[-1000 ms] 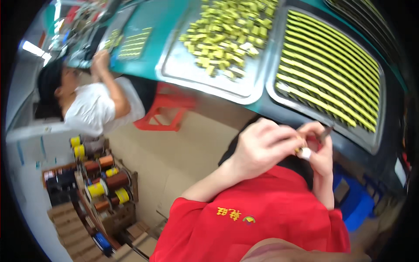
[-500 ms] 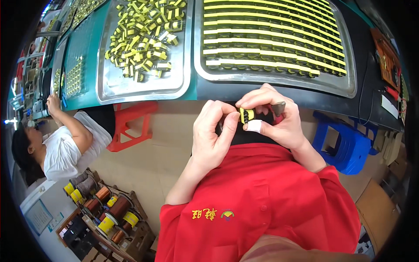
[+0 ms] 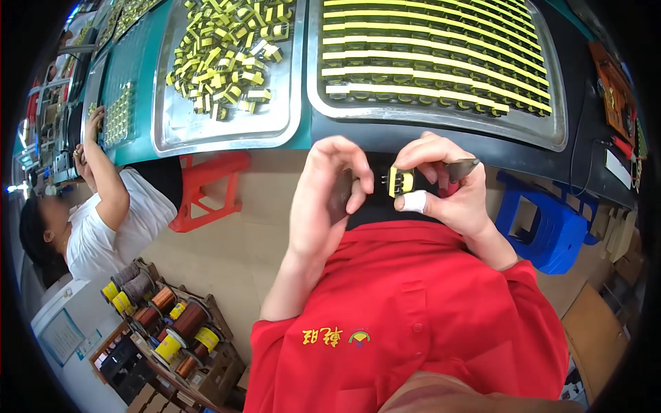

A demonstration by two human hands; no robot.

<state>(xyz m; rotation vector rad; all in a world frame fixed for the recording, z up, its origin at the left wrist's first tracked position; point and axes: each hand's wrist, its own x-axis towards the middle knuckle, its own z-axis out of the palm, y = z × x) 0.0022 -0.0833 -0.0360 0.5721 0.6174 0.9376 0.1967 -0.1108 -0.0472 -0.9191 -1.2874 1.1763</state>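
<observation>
My right hand [image 3: 451, 182] pinches a small transformer [image 3: 401, 182], a yellow-taped part with black ends, between thumb and fingers. Its thin pins point toward my left hand, and a white wrap covers the right thumb's tip. A grey pointed tool [image 3: 461, 168], with something red beside it, also rests in the right hand; its kind is unclear. My left hand [image 3: 320, 189] is loosely curled just left of the transformer, not touching it. A dark patch shows inside its curl, and I cannot tell if it is shadow or an object.
A metal tray [image 3: 441, 120] holds rows of yellow-taped transformers. Another tray [image 3: 275, 134] carries a loose heap of them. A blue stool [image 3: 551, 230] is at right, a red stool [image 3: 213, 189] at left. A co-worker [image 3: 117, 213] sits left, above wire spools [image 3: 189, 320].
My left hand has drawn back leftward from the transformer, its fingers loosening. The right hand keeps hold of the part, now turned with its pins facing left. The co-worker's arms have moved.
</observation>
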